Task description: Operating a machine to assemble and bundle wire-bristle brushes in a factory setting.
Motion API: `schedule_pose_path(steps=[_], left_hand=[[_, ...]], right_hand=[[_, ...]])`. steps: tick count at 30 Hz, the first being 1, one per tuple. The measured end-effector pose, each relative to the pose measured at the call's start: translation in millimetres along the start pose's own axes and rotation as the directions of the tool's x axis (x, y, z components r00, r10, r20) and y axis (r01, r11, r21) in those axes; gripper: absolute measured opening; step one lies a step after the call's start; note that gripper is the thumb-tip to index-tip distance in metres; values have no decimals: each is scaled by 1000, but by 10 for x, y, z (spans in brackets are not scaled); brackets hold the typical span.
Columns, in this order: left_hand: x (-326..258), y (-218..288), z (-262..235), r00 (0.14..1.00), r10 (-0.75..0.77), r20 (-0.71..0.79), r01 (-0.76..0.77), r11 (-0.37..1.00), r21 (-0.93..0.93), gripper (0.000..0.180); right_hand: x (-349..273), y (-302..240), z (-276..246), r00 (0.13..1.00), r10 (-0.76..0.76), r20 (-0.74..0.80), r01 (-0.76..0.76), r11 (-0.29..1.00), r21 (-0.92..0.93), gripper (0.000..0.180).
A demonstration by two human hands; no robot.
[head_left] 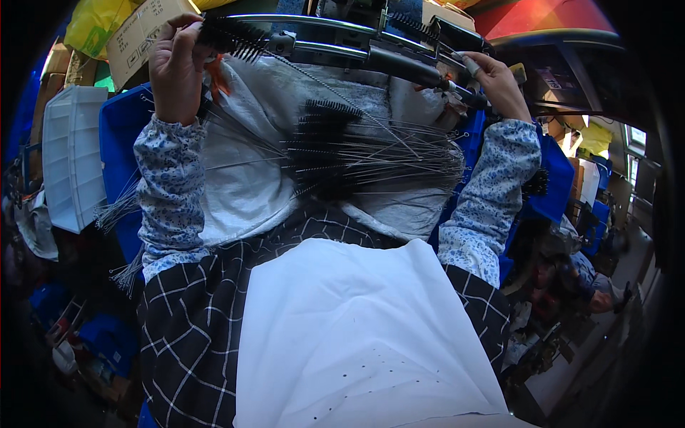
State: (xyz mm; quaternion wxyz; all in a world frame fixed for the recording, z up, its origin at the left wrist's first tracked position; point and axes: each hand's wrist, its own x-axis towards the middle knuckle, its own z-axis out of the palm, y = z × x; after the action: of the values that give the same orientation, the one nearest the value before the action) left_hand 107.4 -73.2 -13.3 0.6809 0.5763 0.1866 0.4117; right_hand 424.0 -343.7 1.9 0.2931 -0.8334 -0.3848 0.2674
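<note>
See heaped brushes on white sheet, with wire ends toward its right edge. Farther, find left hand closed on black brush, near sheet's far left corner. Find right hand half-curled beside metal machine; cannot tell its hold.

Both forearms rise from the sides, set well apart, in elasticated sleeves of blue-flowered white. The left forearm stands nearly upright; its hand, the left hand, is raised at the upper left with fingers curled in a closed grip. The right forearm slants outward, and the right hand bends inward at the wrist, fingers reaching left, one digit wearing a pale covering.
</note>
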Motion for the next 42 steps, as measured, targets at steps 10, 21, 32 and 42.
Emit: schedule_pose_path(steps=[10, 21, 32, 42], left_hand=[[-665, -262, 493, 992, -125, -8, 125, 979, 161, 23], [-1824, -354, -1855, 577, -635, -514, 806, 341, 484, 28], [-1674, -322, -1707, 552, -620, -557, 755, 655, 19, 17], [-1222, 196, -1154, 895, -126, -429, 244, 942, 232, 18]], right_hand=[[-165, -938, 1435, 942, -321, -94, 322, 947, -6, 26], [728, -35, 995, 799, -303, -519, -98, 786, -610, 26], [777, -112, 873, 693, -485, -534, 70, 782, -620, 19], [886, -133, 961, 785, -440, -436, 108, 790, -603, 29]])
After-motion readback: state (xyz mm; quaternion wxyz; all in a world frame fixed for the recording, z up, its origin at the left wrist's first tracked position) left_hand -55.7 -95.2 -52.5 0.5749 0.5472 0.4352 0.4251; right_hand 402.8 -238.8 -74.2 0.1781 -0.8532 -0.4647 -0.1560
